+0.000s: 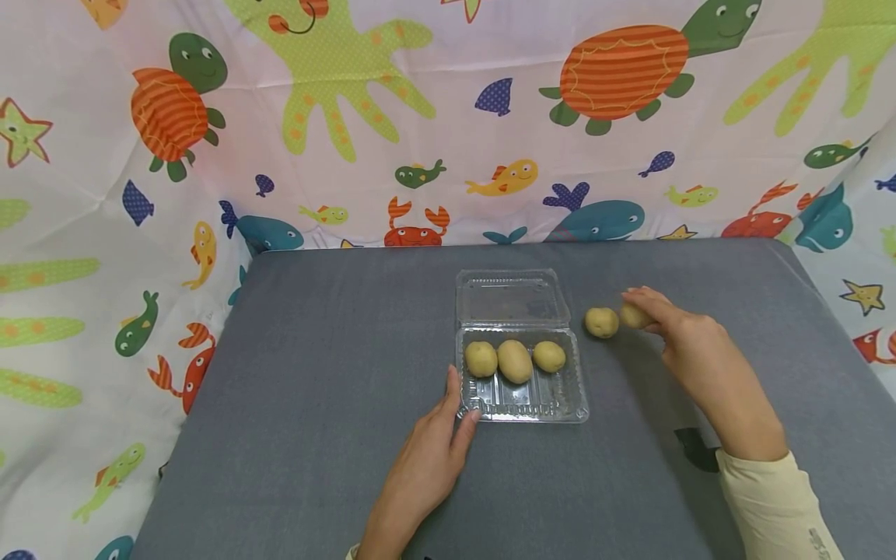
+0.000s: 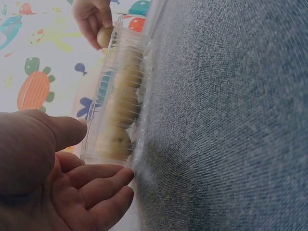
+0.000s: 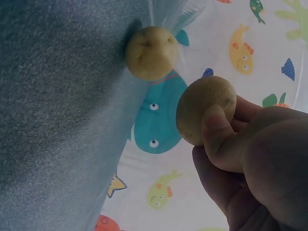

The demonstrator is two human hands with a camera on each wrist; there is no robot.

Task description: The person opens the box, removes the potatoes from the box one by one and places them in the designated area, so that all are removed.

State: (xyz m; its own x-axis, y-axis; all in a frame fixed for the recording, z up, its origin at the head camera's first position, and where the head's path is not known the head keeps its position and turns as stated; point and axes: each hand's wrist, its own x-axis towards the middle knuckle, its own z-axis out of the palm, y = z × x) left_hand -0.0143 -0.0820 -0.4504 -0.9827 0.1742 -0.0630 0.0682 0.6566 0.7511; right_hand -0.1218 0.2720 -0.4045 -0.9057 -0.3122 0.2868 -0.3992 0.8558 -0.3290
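Note:
A clear plastic clamshell box [image 1: 518,404] lies with its lid [image 1: 511,298] folded back, away from the person. Three potatoes sit in a row in its base, a longer potato [image 1: 515,362] in the middle. At the box's near left corner rests my left hand [image 1: 430,451], thumb along the front edge and fingers along the left side, fairly straight. To the right of the box, my right hand [image 1: 689,342] pinches a potato [image 3: 204,108] between thumb and fingers, raised above the table. Another potato [image 1: 601,322] lies on the cloth between that hand and the box.
Grey cloth [image 1: 336,373] covers the table. A dark patch [image 1: 696,449] shows on it by the right forearm. A curtain [image 1: 448,93] printed with sea animals hangs behind the table and along both sides.

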